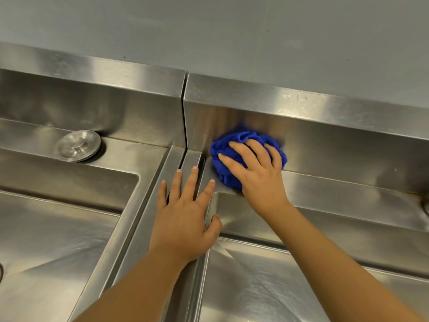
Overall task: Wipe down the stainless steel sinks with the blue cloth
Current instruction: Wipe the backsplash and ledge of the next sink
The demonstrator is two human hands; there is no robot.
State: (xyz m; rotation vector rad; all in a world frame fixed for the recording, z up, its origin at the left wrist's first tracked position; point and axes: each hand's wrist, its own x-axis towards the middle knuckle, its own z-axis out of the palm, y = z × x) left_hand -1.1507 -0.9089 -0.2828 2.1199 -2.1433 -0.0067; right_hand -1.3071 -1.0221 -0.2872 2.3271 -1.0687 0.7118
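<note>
A bunched blue cloth (226, 147) lies on the back ledge of the right stainless steel sink (348, 196), pushed into the corner against its backsplash. My right hand (257, 170) covers it, fingers curled over the folds and gripping them. My left hand (183, 214) rests flat with spread fingers on the raised rims where the two sinks meet, thumb hanging over the right basin's edge. The left stainless steel sink (151, 149) lies beside it, its basin at the lower left.
A round metal drain plug (77, 145) sits on the left sink's back ledge. A narrow gap (184, 117) splits the two backsplashes. A grey wall (209, 31) rises behind. A drain opening shows at the far left edge (1, 273).
</note>
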